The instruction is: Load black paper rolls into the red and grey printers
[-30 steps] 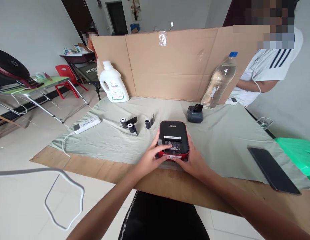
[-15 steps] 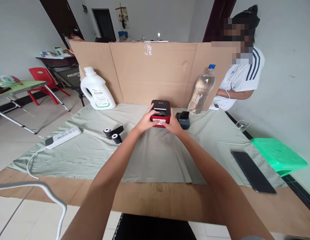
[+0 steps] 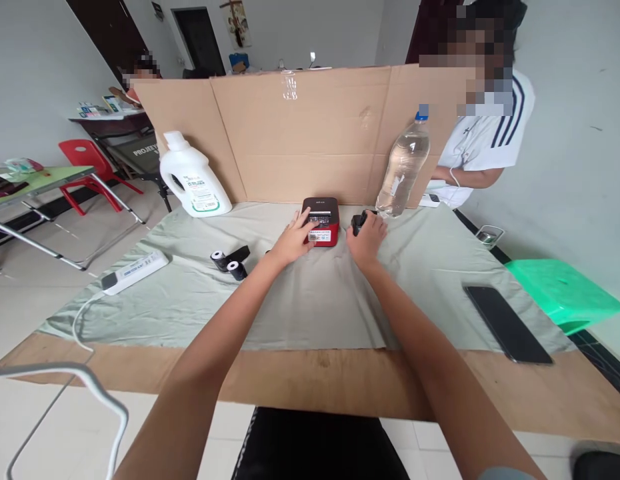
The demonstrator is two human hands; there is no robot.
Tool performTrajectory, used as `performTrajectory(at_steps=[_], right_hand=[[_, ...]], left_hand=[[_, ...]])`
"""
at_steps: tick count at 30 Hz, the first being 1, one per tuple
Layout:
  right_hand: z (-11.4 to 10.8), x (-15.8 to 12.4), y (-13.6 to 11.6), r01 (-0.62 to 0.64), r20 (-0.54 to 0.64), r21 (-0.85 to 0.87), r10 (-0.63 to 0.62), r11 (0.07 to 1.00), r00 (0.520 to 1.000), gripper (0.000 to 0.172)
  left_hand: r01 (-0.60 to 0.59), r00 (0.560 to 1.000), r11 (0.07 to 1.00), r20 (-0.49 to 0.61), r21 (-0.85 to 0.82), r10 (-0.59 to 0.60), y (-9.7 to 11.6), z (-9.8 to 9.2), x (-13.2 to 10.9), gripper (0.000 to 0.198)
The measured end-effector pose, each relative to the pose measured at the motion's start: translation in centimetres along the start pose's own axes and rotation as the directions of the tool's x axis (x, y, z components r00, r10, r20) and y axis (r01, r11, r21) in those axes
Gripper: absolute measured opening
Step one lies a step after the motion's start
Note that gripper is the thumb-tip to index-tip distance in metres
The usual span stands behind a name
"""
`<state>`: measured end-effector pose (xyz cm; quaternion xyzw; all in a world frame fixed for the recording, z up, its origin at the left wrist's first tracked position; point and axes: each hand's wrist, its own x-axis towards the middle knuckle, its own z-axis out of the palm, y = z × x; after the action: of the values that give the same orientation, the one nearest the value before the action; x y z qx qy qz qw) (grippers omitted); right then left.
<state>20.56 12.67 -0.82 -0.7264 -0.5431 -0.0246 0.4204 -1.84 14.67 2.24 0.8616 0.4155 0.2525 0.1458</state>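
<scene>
The main relation is a side-by-side one: the box [image 3: 326, 219], black on top and red in front, stands on the cloth [image 3: 310, 303] at the far middle of the tabletop [image 3: 320, 380], with the small black device [image 3: 359, 221] just to its right and a strip of cloth between them. Each has its own hand.

The right hand [image 3: 367, 239] is the nearer one to the device. Its fingers are bent over the device's right and near sides, thumb to the left, and appear closed on it; the dark body shows at the hand's far left. So much is covered that its long axis cannot be told, nor whether its base is off the cloth.

The left hand [image 3: 293, 240] is at the box's left and near side. Its fingers are spread, well apart, over the top and front, touching rather than wrapped round; how firmly they press cannot be told. The box sits upright, its labelled face towards the near edge.

The bottle [image 3: 405, 167] leans at the far right, beyond the right hand and against the cardboard [image 3: 310, 133]. Two black rolls [image 3: 236, 270] lie to the left of the left hand, and the phone [image 3: 507, 323] lies near right, well apart from both hands.
</scene>
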Motion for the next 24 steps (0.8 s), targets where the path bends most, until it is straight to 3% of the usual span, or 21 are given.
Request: performTrajectory(at_steps=[2, 5, 7, 11, 15, 20, 24], right_hand=[[0.0, -0.2, 0.9, -0.135, -0.036, -0.108, 0.132, 0.985, 0.991, 0.084], [0.4, -0.1, 2.0, -0.235, 0.044, -0.169, 0.246, 0.957, 0.968, 0.100], [0.5, -0.1, 2.4, -0.249, 0.069, -0.163, 0.263, 0.955, 0.962, 0.100], [-0.4, -1.5, 2.2, -0.220, 0.071, -0.151, 0.232, 0.964, 0.970, 0.092], [-2.2, -5.8, 1.3, -0.148, 0.047, -0.112, 0.154, 0.983, 0.987, 0.088], [-4.4, -11.2, -1.3, -0.092, 0.059, -0.079, 0.097, 0.993, 0.994, 0.086], [-5.4, -14.5, -4.1, -0.072, 0.101, -0.111, 0.083, 0.991, 0.991, 0.095]], left_hand=[[0.019, 0.998, 0.996, -0.062, 0.085, -0.014, 1.3, 0.6, -2.2, 0.054], [0.022, 0.989, 0.986, -0.146, 0.163, 0.002, 2.8, 2.1, -5.8, 0.054], [0.007, 0.995, 0.985, -0.102, 0.174, 0.011, 3.3, 3.2, -8.0, 0.052], [-0.002, 0.994, 0.987, 0.108, 0.160, -0.016, 3.5, 4.9, -11.2, 0.054], [-0.009, 0.982, 0.987, 0.187, 0.158, -0.020, 3.7, 5.8, -12.3, 0.057], [0.023, 0.988, 0.995, 0.147, 0.099, -0.037, 3.7, 5.9, -12.1, 0.072], [0.031, 0.994, 0.998, 0.106, 0.057, -0.037, 4.2, 6.4, -13.1, 0.069]])
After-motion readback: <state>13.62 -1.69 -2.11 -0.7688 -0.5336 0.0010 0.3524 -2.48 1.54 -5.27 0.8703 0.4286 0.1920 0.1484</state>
